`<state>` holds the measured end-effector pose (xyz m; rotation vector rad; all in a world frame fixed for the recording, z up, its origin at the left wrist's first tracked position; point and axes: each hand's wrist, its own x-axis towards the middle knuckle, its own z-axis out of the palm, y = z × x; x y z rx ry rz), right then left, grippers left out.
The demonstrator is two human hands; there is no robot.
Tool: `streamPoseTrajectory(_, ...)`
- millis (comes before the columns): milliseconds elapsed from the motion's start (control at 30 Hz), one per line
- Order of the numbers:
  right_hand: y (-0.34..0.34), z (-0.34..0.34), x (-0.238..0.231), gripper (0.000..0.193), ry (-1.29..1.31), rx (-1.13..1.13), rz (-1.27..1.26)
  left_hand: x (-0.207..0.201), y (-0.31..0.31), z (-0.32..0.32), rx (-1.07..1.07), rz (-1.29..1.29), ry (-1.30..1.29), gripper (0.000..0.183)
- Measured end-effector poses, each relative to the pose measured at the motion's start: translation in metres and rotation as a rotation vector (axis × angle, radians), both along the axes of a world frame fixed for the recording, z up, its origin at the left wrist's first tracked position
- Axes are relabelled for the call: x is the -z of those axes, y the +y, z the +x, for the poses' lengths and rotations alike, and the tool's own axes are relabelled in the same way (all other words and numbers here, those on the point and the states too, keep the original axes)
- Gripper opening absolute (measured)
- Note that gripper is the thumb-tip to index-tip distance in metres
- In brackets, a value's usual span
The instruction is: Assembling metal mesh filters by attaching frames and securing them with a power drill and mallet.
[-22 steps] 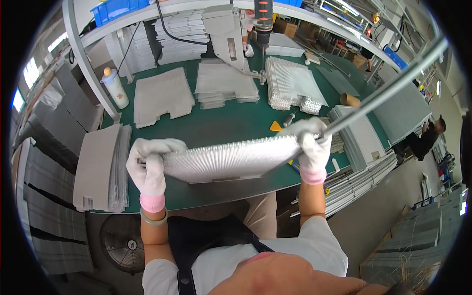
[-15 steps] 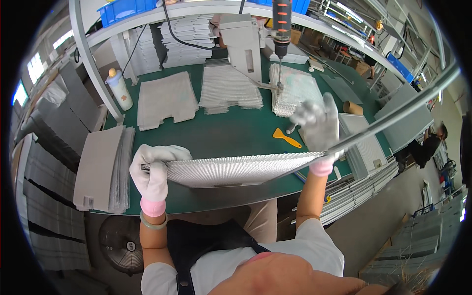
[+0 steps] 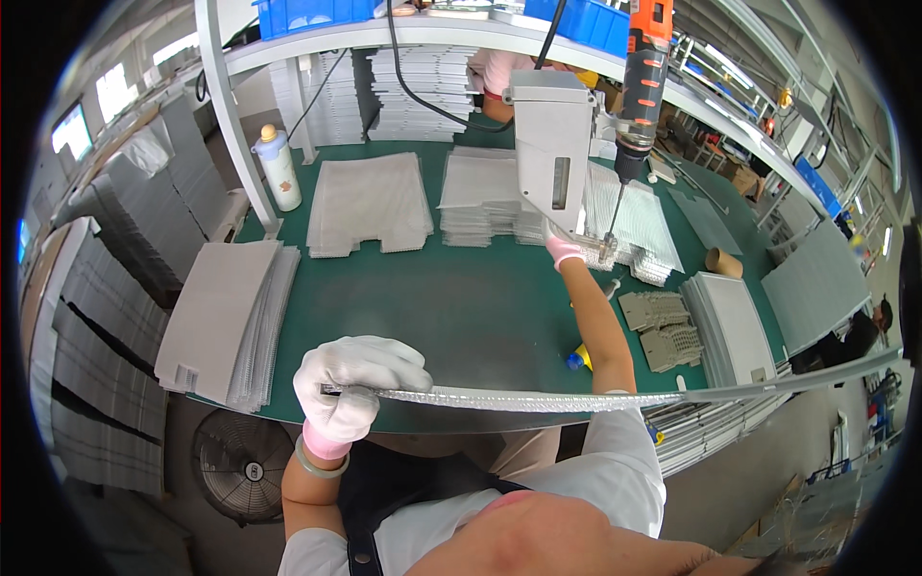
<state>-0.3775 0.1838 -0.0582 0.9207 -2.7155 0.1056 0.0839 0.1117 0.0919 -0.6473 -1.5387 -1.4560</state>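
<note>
My left hand (image 3: 360, 384), in a white glove with a pink cuff, is closed on the left end of a thin ribbed grey panel (image 3: 538, 397), seen almost edge-on above the bench's near edge. Stretched forward across the bench, my right hand (image 3: 564, 248) reaches to the base of a grey box-shaped machine (image 3: 555, 144). That machine hides its fingers; only the pink cuff and a bit of glove show. Beside the machine hangs an orange and black power drill (image 3: 645, 91), its bit pointing down at a stack of ribbed panels (image 3: 634, 216).
More panel stacks stand at the back (image 3: 370, 202) and left (image 3: 216, 322) of the green bench (image 3: 413, 298). Beige ribbed blocks (image 3: 663, 326) and a cardboard tube (image 3: 723, 262) lie right. A long grey rail (image 3: 797, 379) crosses there. Another person's sleeve (image 3: 504, 72) shows behind the shelf.
My right hand has left the panel's right side and gone forward to the machine. My left hand keeps its hold; the panel now appears more edge-on. The whole view has shifted.
</note>
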Motion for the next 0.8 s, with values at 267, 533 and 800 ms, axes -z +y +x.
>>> streamPoseTrajectory(267,0.025,0.019,0.002,0.064,0.223,0.037,0.173,0.0,0.002,-0.005,-0.025,0.062,-0.03,0.013)
streamPoseTrajectory(533,0.181,0.194,-0.141,0.107,-1.246,-1.087,-1.172,-0.008,-0.013,-0.015,-0.153,0.144,-0.229,0.013)
streamPoseTrajectory(800,0.144,0.267,-0.164,0.03,-0.67,-0.908,-1.425,-0.006,-0.02,-0.025,-0.342,0.103,-0.246,0.016)
